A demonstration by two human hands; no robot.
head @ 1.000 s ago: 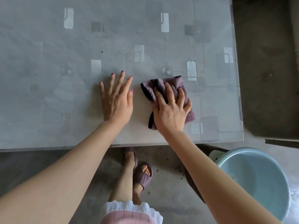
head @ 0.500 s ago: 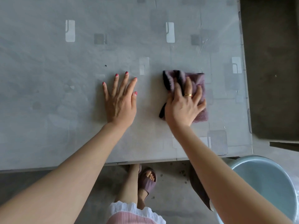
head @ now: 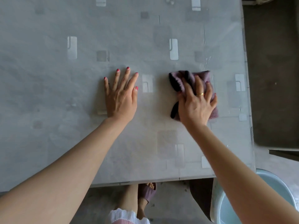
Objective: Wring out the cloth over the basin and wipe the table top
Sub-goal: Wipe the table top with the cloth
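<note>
A folded purple cloth (head: 179,80) lies flat on the grey patterned table top (head: 64,88), right of centre. My right hand (head: 196,102) presses down on it with fingers spread over its near half; the cloth's far edge and a dark corner stick out from under the hand. My left hand (head: 121,96) rests flat on the table, palm down and fingers apart, a short way left of the cloth and holding nothing. The pale blue basin (head: 226,212) stands on the floor at the bottom right, partly hidden by my right forearm.
The table's right edge (head: 247,94) runs close to the cloth, with dark floor beyond it. The near edge (head: 145,181) is below my forearms. Under it are my legs and a purple slipper (head: 147,191). A dark table leg (head: 202,196) stands beside the basin.
My right hand has slid the cloth to the right and away from me across the table. The left hand has stayed flat in place. The view has shifted forward over the table.
</note>
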